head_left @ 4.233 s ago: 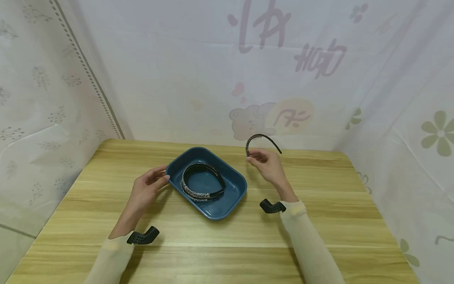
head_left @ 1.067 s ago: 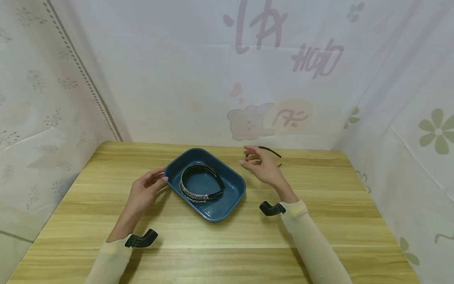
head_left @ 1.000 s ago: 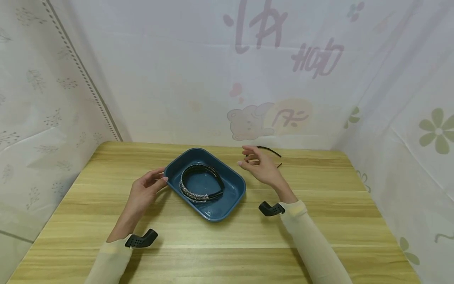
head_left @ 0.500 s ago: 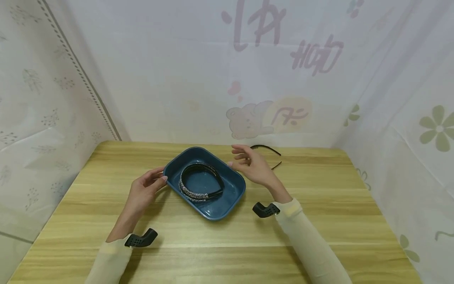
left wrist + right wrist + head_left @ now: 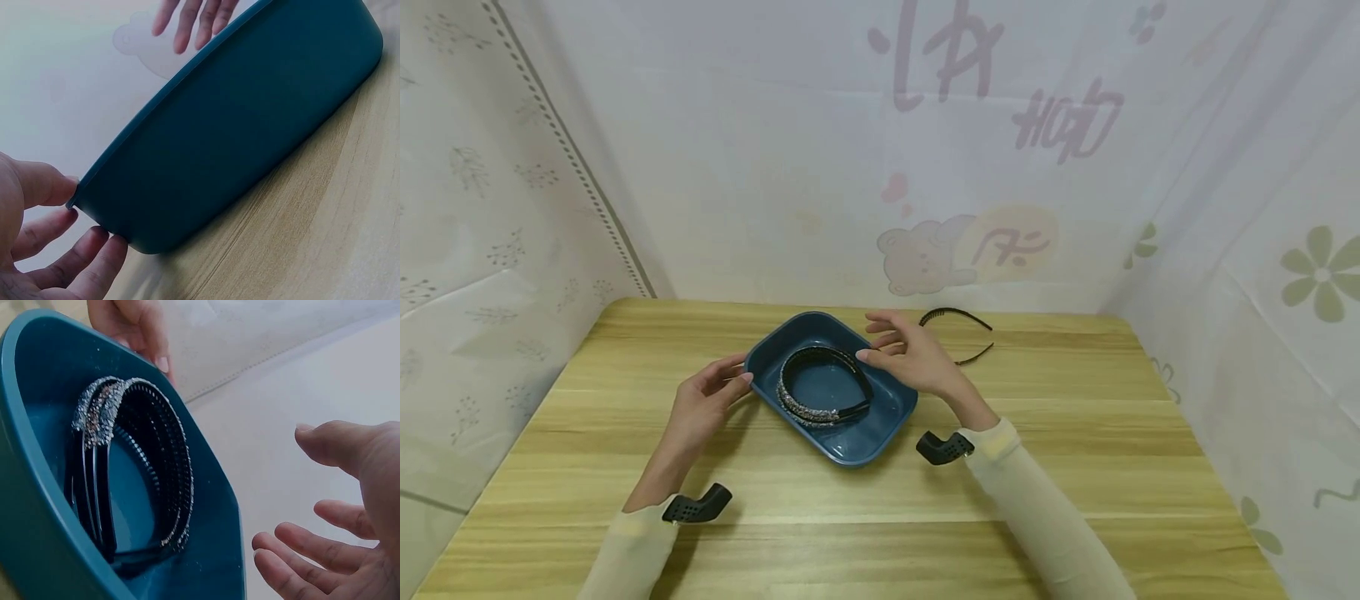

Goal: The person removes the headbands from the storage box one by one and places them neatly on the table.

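Observation:
Several black headbands (image 5: 811,413) with glittery sections lie nested inside a blue plastic tray (image 5: 876,429). In the right wrist view, silver and coppery glitter covers parts of these headbands (image 5: 103,415). My left hand (image 5: 703,400) pinches the tray's left corner, thumb on the rim and fingers beneath it, as the left wrist view shows. Over the tray's right back rim hovers my right hand (image 5: 917,358), fingers spread and holding nothing. Behind it on the table lies one more dark headband (image 5: 951,310), toothed inside, partly hidden by that hand.
The wooden table (image 5: 820,550) carries the tray near its middle. A printed white cloth (image 5: 760,192) hangs along the back and both sides of the table. Black camera mounts (image 5: 946,448) sit on both wrists.
Earlier my right hand held up a headband; that headband now lies on the table at the back. The emptied hand has moved left, over the tray's edge. My left hand stays put.

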A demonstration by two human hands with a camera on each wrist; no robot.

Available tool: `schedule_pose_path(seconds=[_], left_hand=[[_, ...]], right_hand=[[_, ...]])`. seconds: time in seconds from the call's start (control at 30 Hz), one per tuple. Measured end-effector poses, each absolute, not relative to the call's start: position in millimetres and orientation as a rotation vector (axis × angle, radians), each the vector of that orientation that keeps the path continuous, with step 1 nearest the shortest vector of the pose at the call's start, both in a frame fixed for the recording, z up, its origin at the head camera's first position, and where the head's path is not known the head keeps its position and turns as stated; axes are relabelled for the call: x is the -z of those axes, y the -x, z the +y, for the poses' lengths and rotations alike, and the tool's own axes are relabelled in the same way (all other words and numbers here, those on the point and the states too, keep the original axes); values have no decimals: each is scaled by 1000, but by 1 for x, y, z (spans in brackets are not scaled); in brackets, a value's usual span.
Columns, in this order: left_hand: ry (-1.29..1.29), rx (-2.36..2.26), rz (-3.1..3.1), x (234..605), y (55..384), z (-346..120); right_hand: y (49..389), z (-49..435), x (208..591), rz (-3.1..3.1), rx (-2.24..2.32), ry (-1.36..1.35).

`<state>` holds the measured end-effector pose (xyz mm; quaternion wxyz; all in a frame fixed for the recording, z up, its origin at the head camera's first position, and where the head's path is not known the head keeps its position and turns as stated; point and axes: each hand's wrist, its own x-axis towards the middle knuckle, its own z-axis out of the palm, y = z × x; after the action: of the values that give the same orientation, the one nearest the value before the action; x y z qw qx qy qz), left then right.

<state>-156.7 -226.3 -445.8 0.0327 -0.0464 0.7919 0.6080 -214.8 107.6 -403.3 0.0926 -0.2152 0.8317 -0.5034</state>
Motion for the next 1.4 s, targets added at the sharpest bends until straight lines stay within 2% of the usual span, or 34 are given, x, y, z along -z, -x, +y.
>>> schedule_pose_path(seconds=[0.67, 1.4], left_hand=[[124, -1843, 2463, 448, 157, -229], [130, -1831, 2463, 449, 159, -228]], right_hand=[[212, 67, 406, 2336, 1380, 716], [208, 29, 419, 2262, 1291, 542]])
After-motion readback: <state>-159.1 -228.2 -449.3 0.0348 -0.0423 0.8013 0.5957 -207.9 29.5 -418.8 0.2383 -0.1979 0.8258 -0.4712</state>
